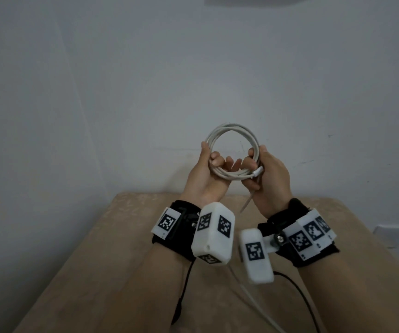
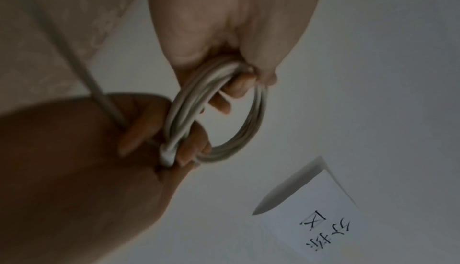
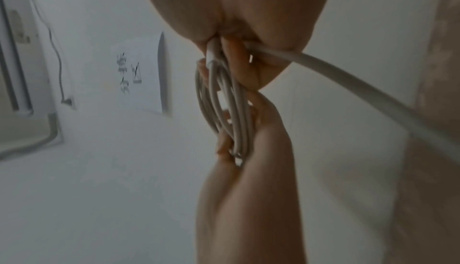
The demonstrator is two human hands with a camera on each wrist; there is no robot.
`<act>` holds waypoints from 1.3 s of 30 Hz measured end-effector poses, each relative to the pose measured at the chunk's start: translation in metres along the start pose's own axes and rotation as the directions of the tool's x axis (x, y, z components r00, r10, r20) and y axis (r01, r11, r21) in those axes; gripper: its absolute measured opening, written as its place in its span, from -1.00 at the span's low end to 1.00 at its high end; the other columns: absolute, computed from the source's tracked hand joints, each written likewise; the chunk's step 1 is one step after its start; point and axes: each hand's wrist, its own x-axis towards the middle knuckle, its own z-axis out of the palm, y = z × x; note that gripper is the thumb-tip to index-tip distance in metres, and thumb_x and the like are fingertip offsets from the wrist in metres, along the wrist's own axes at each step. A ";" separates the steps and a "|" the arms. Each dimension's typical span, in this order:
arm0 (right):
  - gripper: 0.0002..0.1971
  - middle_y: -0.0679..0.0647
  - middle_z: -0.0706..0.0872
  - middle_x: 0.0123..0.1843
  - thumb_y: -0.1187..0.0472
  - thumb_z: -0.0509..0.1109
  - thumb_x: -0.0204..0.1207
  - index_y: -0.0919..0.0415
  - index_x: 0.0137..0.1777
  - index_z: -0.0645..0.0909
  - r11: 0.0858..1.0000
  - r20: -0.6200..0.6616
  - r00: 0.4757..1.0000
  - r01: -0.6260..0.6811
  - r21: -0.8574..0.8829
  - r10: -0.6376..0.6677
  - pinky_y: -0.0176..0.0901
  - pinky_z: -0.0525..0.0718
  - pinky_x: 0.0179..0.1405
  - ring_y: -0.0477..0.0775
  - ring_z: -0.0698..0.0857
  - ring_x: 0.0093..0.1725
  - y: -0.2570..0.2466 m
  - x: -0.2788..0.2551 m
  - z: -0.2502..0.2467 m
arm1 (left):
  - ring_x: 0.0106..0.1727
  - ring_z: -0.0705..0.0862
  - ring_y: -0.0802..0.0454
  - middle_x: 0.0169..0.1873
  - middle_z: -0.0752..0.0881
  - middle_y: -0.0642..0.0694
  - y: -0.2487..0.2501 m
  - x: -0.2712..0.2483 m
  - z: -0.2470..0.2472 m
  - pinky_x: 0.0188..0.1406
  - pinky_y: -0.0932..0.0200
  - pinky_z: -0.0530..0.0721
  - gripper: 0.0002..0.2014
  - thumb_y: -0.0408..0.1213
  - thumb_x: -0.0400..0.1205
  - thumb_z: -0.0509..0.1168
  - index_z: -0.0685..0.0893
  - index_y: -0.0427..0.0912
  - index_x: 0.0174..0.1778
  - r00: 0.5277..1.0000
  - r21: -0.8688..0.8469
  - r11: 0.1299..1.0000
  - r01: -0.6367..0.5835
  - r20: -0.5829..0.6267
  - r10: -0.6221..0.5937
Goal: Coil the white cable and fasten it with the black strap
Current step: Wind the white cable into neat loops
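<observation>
I hold a white cable coil (image 1: 232, 128) of several loops in the air above the table, between both hands. My left hand (image 1: 211, 162) grips the coil's left side, fingers curled through the loop (image 2: 257, 114). My right hand (image 1: 257, 164) pinches the right side, thumb on top, with the white connector (image 1: 258, 172) against the bundle. In the right wrist view the loops (image 3: 224, 101) stand edge-on. A loose tail (image 1: 247, 200) runs from my right hand down to the table (image 3: 348, 79). I cannot make out a black strap in any view.
A beige table (image 1: 97, 272) lies below my forearms, against a pale wall. Black wires (image 1: 297, 292) from the wrist cameras trail over it. A paper note (image 2: 323, 209) hangs on the wall, and a white socket plate (image 1: 390, 236) sits low at the right.
</observation>
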 end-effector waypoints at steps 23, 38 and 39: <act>-0.63 -0.03 0.43 -0.58 0.07 0.09 0.72 0.23 -0.20 0.58 0.604 0.260 0.850 -0.083 -0.792 0.457 -0.35 0.13 -0.65 -0.12 0.23 -0.66 -0.007 -0.007 -0.014 | -0.71 0.15 0.20 -0.72 0.28 0.08 0.038 -0.023 -0.014 -0.71 0.37 0.13 -0.61 0.02 0.62 0.30 0.56 -0.19 -0.41 0.948 0.993 0.117 0.031 0.008 -0.319; -0.58 0.05 0.81 -0.24 -0.12 0.23 0.62 0.20 -0.15 0.75 0.683 0.112 0.940 -0.149 -0.715 0.323 -0.27 0.39 -0.53 -0.08 0.69 -0.30 -0.021 0.000 -0.024 | -0.73 0.11 0.19 -0.72 0.23 0.10 0.045 -0.019 -0.010 -0.76 0.35 0.05 -0.56 -0.04 0.65 0.29 0.39 -0.09 -0.52 0.993 0.974 0.213 0.080 -0.060 -0.100; -0.63 0.00 0.79 -0.27 -0.09 0.30 0.58 0.18 -0.17 0.75 0.679 0.107 0.945 -0.141 -0.720 0.309 -0.26 0.44 -0.48 -0.06 0.70 -0.26 -0.022 0.000 -0.025 | -0.74 0.11 0.20 -0.72 0.23 0.10 0.047 -0.018 -0.010 -0.76 0.35 0.04 -0.57 -0.05 0.65 0.29 0.39 -0.10 -0.51 0.995 0.967 0.242 0.078 -0.061 -0.077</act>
